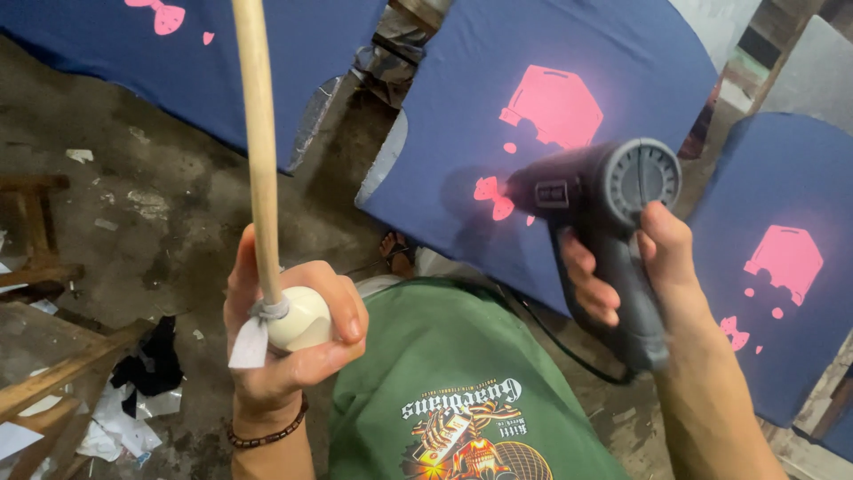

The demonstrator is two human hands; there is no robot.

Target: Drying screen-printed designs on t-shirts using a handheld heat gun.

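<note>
My right hand (pixel 653 267) grips the handle of a dark grey heat gun (pixel 613 191), its nozzle aimed at the pink print (pixel 555 105) on a navy shirt (pixel 462 178) stretched over a board. My left hand (pixel 284 333) is closed around a cream ball-shaped knob (pixel 302 320) at the lower end of a long wooden stick (pixel 258 133). The stick rises past the top edge. A scrap of white cloth (pixel 251 342) is tied where stick and knob meet. A black cord (pixel 555 342) trails down from the heat gun.
Two more navy shirts with pink prints sit on boards, one at the far left (pixel 178 53) and one at the right (pixel 782 267). Wooden frames (pixel 53 373) and paper scraps (pixel 115 427) lie at lower left on the stained concrete floor (pixel 151 196). My green shirt (pixel 453 382) fills the bottom centre.
</note>
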